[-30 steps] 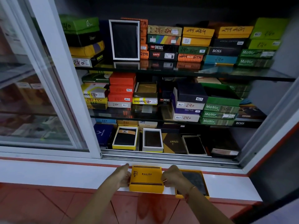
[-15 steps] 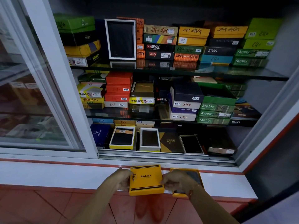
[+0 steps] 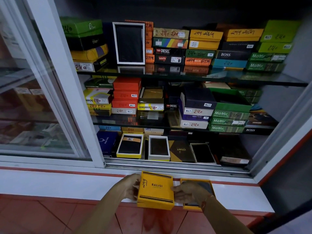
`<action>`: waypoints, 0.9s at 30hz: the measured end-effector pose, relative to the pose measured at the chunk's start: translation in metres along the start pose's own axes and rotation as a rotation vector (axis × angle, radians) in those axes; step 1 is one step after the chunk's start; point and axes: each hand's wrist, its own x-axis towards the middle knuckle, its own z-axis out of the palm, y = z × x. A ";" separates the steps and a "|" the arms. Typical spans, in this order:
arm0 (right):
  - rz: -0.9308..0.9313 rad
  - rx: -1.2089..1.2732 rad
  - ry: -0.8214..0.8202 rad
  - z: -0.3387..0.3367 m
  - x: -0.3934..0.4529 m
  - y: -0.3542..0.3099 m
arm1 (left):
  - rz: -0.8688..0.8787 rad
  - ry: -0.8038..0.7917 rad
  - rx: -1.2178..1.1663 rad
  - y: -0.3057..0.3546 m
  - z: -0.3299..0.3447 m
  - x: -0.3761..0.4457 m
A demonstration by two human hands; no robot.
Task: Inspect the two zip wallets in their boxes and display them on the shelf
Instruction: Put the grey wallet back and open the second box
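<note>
Our left hand (image 3: pixel 130 187) clamps the left edge of the closed yellow BALISI box (image 3: pixel 156 190), fingers curled on its side. Our right hand (image 3: pixel 189 193) pinches the box's right edge, so it sits between both hands over the white ledge (image 3: pixel 67 184). Under and beyond the right hand lies an open yellow box (image 3: pixel 206 184) holding a dark wallet (image 3: pixel 205 187).

Balisi box (image 3: pixel 156 190) yellow with thin dark stripes top and bottom, dark lettering; open box (image 3: pixel 194 206) beside it yellow-rimmed, dark wallet (image 3: pixel 205 185) inside. Surface (image 3: pixel 67 184) white with red edge line, floor tiles (image 3: pixel 33 217) reddish. Shelf boxes (image 3: pixel 229 114) green, orange, yellow, black, navy.
</note>
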 end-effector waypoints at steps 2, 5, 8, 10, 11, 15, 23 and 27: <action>0.002 0.018 -0.013 0.002 0.000 -0.001 | 0.043 0.014 0.044 0.005 0.005 -0.002; -0.026 0.005 0.025 0.010 -0.006 -0.005 | 0.121 0.117 0.136 0.007 0.012 -0.002; -0.105 -0.057 0.102 0.013 -0.011 -0.008 | 0.181 0.172 0.161 0.006 0.016 -0.001; -0.169 -0.089 0.133 0.011 -0.015 -0.010 | 0.234 0.110 0.027 0.007 0.015 -0.001; -0.187 -0.102 0.132 0.011 -0.015 -0.010 | 0.256 0.062 -0.040 0.007 0.015 -0.002; -0.205 -0.136 0.098 0.016 -0.034 -0.019 | 0.353 -0.061 -0.016 0.011 0.024 -0.011; -0.273 0.148 0.008 0.001 -0.065 -0.045 | 0.478 -0.305 0.238 0.020 0.071 -0.021; -0.342 0.170 0.204 -0.028 -0.060 -0.033 | 0.459 -0.101 0.172 0.014 0.060 -0.011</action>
